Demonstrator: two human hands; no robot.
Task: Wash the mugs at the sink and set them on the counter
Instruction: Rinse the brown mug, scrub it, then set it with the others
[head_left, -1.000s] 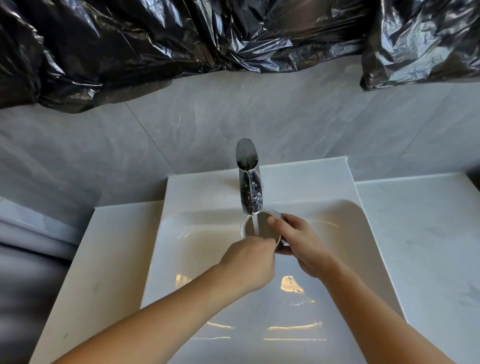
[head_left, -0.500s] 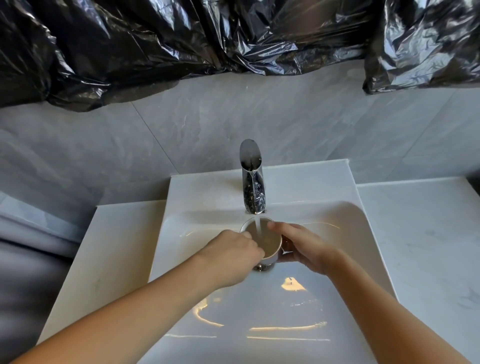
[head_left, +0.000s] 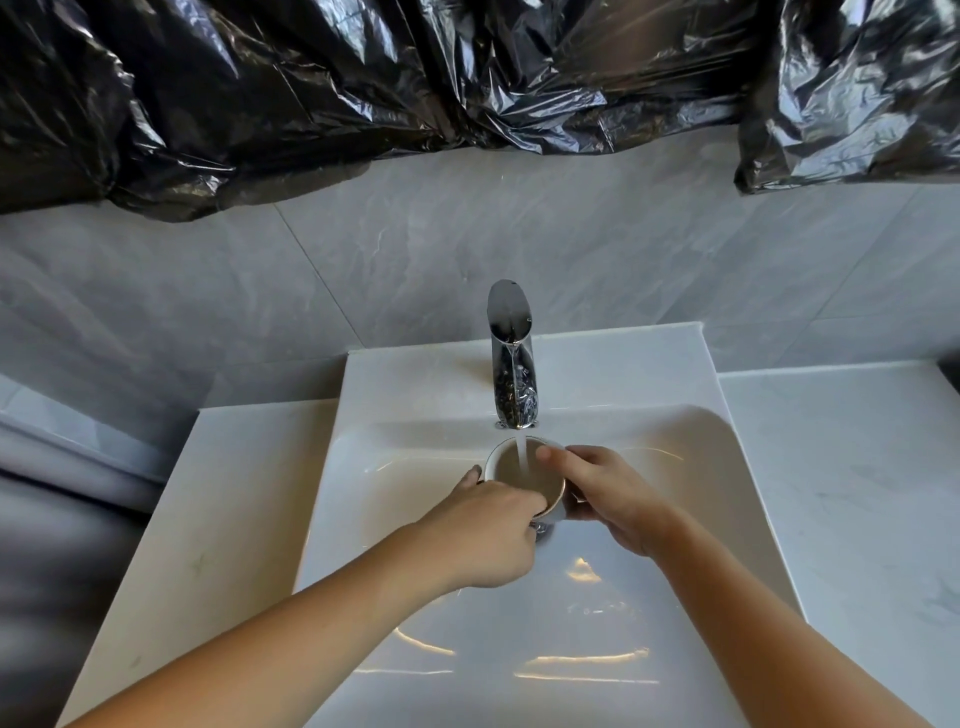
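Observation:
A white mug (head_left: 506, 465) stands upright over the white sink basin (head_left: 691, 499), right under the chrome tap (head_left: 511, 364). A stream of water runs from the tap into the mug. My right hand (head_left: 608, 499) grips the mug from the right, with the thumb over the rim. My left hand (head_left: 488, 535) reaches in from the left, its fingers curled over the near rim into the mug. The mug's lower part and handle are hidden behind my hands.
White counter lies on both sides of the basin, a narrow strip at the left (head_left: 208, 519) and a wider slab at the right (head_left: 852, 493). Grey tiled wall stands behind, with black plastic sheeting (head_left: 363, 78) hanging above it.
The mug and both hands have stayed under the running water. My left hand has shifted left along the rim, and its fingers now reach inside the mug.

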